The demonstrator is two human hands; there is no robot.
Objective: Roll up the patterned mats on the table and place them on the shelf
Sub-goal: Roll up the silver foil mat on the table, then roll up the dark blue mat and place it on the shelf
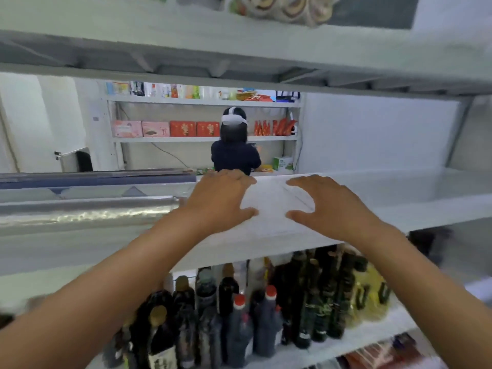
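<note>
Both my hands reach over the white middle shelf point(399, 198). My left hand point(221, 201) is open with spread fingers, right by the right end of a long shiny roll point(87, 213) that lies along the shelf. My right hand point(327, 206) is open too, palm down over bare shelf, holding nothing. On the top shelf, at the upper edge of the view, several rolled patterned mats point(282, 8) show their spiral ends. No table is in view.
Below the middle shelf stand several dark bottles point(239, 315) and yellow oil bottles point(372, 294). Through the shelf gap a person in a dark top point(235, 155) faces a far shelf with red boxes point(183, 128). The upper shelf board point(239, 49) hangs overhead.
</note>
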